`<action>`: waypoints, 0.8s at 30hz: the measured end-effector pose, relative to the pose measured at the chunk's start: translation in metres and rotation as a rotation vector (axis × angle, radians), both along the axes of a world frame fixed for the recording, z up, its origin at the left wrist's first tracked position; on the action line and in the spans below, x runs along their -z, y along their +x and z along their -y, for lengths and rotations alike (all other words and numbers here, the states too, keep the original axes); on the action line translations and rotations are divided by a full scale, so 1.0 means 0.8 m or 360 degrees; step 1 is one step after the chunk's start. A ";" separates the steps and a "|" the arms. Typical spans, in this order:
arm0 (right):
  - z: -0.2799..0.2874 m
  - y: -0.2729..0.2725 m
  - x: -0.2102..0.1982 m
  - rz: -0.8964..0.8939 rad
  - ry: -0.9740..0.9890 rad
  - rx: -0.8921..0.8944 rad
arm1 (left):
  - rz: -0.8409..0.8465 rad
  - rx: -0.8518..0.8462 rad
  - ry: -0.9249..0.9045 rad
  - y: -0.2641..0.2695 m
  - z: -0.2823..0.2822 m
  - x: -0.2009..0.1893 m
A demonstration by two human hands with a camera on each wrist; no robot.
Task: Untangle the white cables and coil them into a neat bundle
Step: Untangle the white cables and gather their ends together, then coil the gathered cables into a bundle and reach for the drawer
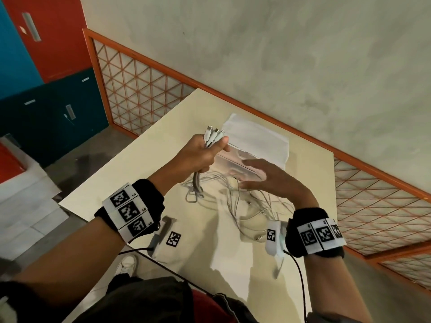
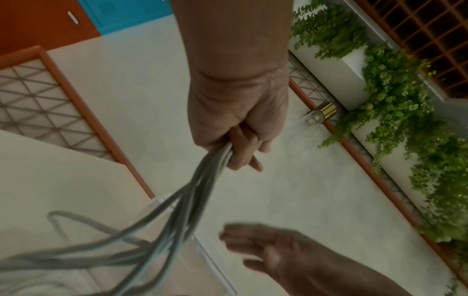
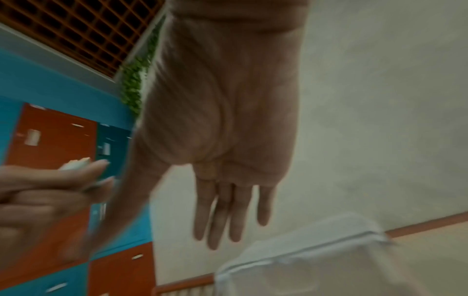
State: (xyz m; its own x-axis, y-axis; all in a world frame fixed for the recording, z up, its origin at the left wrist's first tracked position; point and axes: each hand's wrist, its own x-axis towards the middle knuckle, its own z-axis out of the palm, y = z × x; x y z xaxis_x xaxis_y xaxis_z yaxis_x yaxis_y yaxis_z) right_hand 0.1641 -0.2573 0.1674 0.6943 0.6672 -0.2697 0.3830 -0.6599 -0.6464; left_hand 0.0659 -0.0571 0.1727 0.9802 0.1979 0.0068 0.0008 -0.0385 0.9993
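White cables (image 1: 235, 201), thin and floppy, trail from the left hand (image 1: 205, 155), which is fisted round them just below the plugs (image 1: 213, 134), down to a loose tangle on the counter (image 1: 144, 164). The right hand (image 1: 268, 178) hovers flat-fingered over the slack, holding nothing. They look light and slippery and likely to spring loose, so gather them near the plugs, then loop.

Pale cream rectangular table (image 1: 140, 173) slanting across the centre of the head view, loose tangle of thin white cables (image 1: 242, 206) at mid-frame, clear plastic box with a white lid (image 1: 256, 138) just above, small black-and-white square marker (image 1: 173, 239) at lower left
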 end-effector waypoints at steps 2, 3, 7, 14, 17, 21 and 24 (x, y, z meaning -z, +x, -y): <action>-0.035 -0.029 -0.018 -0.0141 0.0060 -0.0248 | 0.0070 -0.0011 -0.0139 0.002 0.010 -0.007; -0.050 -0.041 -0.018 -0.0171 0.0096 -0.0376 | 0.0101 -0.0013 -0.0240 0.004 0.014 -0.010; -0.083 -0.069 0.006 -0.0279 0.0389 -0.0446 | 0.0162 -0.0135 -0.0568 0.009 0.012 -0.021; -0.075 -0.069 -0.002 0.0050 0.0627 -0.0071 | 0.0037 -0.0530 -0.0711 0.009 -0.024 -0.001; -0.078 -0.065 -0.011 0.0153 0.0655 0.0166 | -0.0115 -0.0566 -0.0654 0.007 -0.026 0.020; -0.078 -0.055 -0.018 0.0157 0.0457 0.0227 | -0.0277 -0.0578 0.0204 0.003 -0.015 0.040; -0.072 -0.053 -0.025 0.0156 0.0381 0.0182 | -0.0128 -0.0084 0.0465 -0.009 -0.003 0.024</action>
State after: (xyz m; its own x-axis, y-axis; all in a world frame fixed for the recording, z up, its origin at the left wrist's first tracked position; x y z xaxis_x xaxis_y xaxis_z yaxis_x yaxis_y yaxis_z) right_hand 0.1216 -0.1993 0.1871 0.7839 0.6194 -0.0420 0.3829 -0.5356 -0.7527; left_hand 0.0585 -0.0548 0.1535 0.9683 0.2497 -0.0060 0.0889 -0.3221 0.9425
